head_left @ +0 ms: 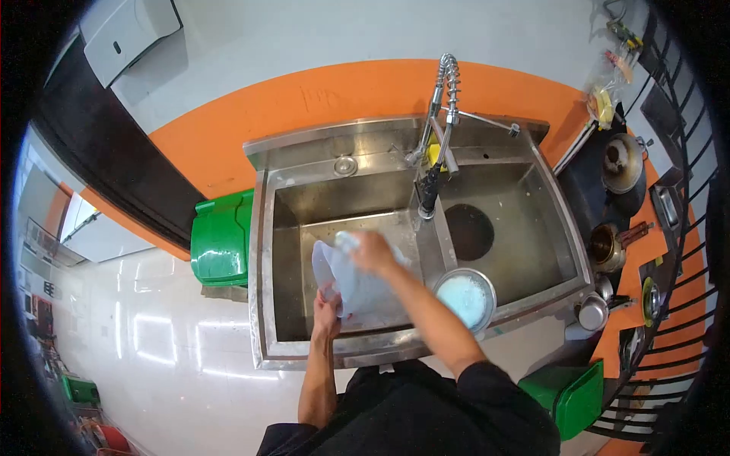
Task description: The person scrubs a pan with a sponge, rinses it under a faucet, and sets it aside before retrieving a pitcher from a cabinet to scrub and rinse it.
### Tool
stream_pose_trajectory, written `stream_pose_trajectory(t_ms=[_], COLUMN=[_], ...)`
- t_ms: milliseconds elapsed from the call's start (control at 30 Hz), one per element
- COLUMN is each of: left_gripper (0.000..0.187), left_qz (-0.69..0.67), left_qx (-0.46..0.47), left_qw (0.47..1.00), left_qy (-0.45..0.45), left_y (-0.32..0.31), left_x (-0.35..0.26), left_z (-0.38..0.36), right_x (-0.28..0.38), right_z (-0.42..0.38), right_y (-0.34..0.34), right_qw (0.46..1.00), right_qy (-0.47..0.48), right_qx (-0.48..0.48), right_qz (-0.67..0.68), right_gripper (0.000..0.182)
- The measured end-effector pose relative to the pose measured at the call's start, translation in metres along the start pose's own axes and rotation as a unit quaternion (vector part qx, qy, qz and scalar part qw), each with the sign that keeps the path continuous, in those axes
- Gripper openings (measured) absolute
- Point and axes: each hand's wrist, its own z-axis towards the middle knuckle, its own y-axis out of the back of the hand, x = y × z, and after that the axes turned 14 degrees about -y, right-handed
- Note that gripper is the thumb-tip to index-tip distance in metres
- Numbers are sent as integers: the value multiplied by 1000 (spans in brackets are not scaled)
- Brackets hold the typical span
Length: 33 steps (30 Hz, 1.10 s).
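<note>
Over the left basin of the steel sink [285, 228], my left hand [328, 304] grips the near edge of a pale, translucent sheet-like item [365, 292]. My right hand [370, 252], slightly blurred, is closed around a small whitish thing [346, 242] at the far side of that item; it looks like a cloth or sponge, but the blur hides its detail. A metal bowl [465, 298] with bluish-white suds rests on the sink's front edge, right of my right forearm.
A spring faucet [430, 182] rises between the basins. The right basin [525, 228] holds water and a dark round shape. Green bins [222, 239] stand at the left and lower right. Pans [606, 247] are on the right.
</note>
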Motion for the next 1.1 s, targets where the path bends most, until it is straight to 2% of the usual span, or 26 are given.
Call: stream_pose_trajectory(t_ms=[33, 67, 133, 200, 267, 300, 333, 367, 400, 433, 467, 500, 533, 567, 600, 667, 700, 733, 767, 800, 867, 933, 967, 1000, 1033, 1100], left_gripper=[38, 38, 38, 32, 25, 21, 21, 22, 22, 22, 24, 27, 27, 27, 26, 27, 27, 27, 27, 27, 26, 24, 22, 19, 19, 19], left_qz=[-3, -1, 195, 198, 390, 503, 503, 526, 544, 543, 540, 536, 538, 529, 515, 516, 514, 514, 536, 558, 541, 519, 518, 515, 516, 495], left_qx=[-10, -12, 96, 119, 245, 221, 225, 246, 262, 259, 254, 250, 249, 166, 82, 89, 94, 89, 145, 202, 216, 230, 261, 291, 304, 304], left_qw=[998, 998, 957, 958, 804, 777, 775, 713, 643, 643, 612, 579, 578, 586, 588, 613, 637, 638, 604, 568, 548, 523, 502, 479, 464, 479], left_qy=[-55, -56, -190, -170, -377, -306, -311, -393, -471, -474, -519, -561, -560, -591, -618, -592, -567, -567, -572, -570, -601, -635, -642, -649, -653, -658], left_y=[8, 11, 10, 11, 7, -3, -6, -8, -9, -6, -1, -2, -4, -7, -10, -1, 2, 4, 6, 9, -3, -12, -12, -12, -10, -5], left_x=[3, -5, -26, -32, -42, -60, -67, -72, -75, -72, -67, -71, -74, -75, -78, -70, -65, -64, -65, -65, -80, -89, -92, -94, -94, -96], left_z=[7, 8, 15, 29, 35, 28, 29, 30, 32, 35, 38, 37, 36, 36, 35, 38, 41, 44, 48, 48, 37, 29, 25, 25, 25, 30], right_x=[-19, -26, 11, 35, 3, -13, -17, -23, -23, -24, -26, -27, -29, -30, -25, -10, -1, 10, 19, 24, 31, -12, -39, -56, -63, -74], right_z=[18, 27, 2, -28, -15, -5, 1, 0, -3, -9, -13, -13, -14, -15, -21, -41, -49, -57, -59, -61, -58, -28, -15, -8, -11, -23], right_y=[12, 20, 49, 46, 17, 12, 17, 21, 21, 16, 10, 7, 3, -2, -6, -10, -9, -10, -9, -9, -7, -22, -36, -39, -32, -22], right_qw=[993, 973, 972, 955, 948, 952, 952, 951, 952, 967, 969, 969, 948, 918, 919, 899, 901, 941, 968, 969, 974, 978, 918, 794, 794, 556], right_qy=[-23, -42, -57, 74, 85, 23, -37, -93, -89, -147, -204, -202, -253, -301, -300, -215, -212, -125, -36, -36, 22, 15, -184, -368, -366, -317], right_qx=[100, 197, 208, 135, 182, 205, 228, 220, 217, 125, 33, 34, -33, -99, -96, -182, -180, -150, -118, -114, -4, -9, 86, 175, 172, 380], right_qz=[60, 116, 91, 255, 248, 224, 199, 197, 195, 166, 137, 137, 189, 238, 239, 335, 333, 277, 218, 218, 227, 206, 340, 451, 454, 668], right_gripper=[27, 25, 30, 31, 33, 32, 32, 30, 30, 29, 27, 27, 28, 29, 29, 27, 27, 28, 29, 29, 27, 28, 30, 31, 31, 34])
